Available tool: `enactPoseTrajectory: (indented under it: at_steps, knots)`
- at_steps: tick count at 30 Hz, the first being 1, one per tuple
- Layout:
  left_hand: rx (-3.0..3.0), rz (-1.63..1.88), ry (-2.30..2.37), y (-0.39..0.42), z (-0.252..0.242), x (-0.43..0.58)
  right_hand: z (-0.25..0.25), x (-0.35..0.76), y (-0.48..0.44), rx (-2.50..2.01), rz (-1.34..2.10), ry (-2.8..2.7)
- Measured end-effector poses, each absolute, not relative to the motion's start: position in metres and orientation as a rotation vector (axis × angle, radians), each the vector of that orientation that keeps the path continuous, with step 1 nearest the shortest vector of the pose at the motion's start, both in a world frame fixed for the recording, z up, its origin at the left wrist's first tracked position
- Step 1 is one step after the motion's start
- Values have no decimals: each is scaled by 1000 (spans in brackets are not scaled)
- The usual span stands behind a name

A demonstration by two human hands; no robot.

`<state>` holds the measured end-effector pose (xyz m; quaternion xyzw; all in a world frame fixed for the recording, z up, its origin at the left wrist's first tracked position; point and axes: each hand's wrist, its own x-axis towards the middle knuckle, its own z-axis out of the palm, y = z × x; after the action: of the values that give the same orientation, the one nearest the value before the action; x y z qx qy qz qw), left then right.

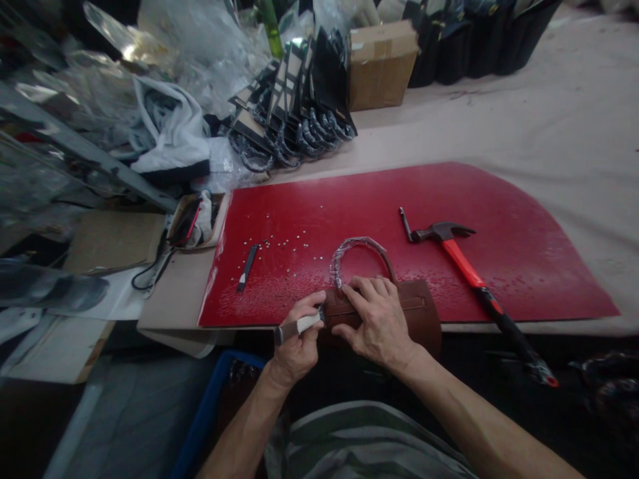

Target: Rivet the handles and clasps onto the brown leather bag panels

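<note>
A brown leather-like handbag (419,309) lies at the front edge of a red board (499,219). Its looped handle (344,251), wrapped in clear plastic, stands up beyond my hands. My left hand (297,342) is closed around a short tool with a white band and a flat metallic end (299,326), at the bag's left side. The far end of this tool is hidden by the fingers. My right hand (377,319) grips the bag from above, its fingers over the panel near the handle base and its thumb toward me.
A claw hammer (464,256) with a red-black handle touches a small metal rod (405,223). Tiny studs (287,243) are scattered near a black cutter-like tool (248,268). Behind are plastic-wrapped handles (319,130) and a cardboard box (382,66). A small tray (197,219) sits left.
</note>
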<state>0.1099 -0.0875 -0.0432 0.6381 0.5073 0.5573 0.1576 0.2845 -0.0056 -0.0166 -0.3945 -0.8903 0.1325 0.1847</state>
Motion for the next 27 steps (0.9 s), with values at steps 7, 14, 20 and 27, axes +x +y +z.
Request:
enactPoseTrajectory:
  at_steps: [7,14,20,27]
  knots:
    - [1754,1621,1520,-97,-56,114,-17,286,-6,-1096,348,-2510]
    - [1846,1583,1442,-83,-41,109,-16,284,-6,-1104,353,-2502]
    - [1869,1501,1476,-78,-38,107,-15,284,-5,-1109,387,-2496]
    - [1937,1380,1569,-75,-31,114,-14,284,-6,-1120,409,-2492]
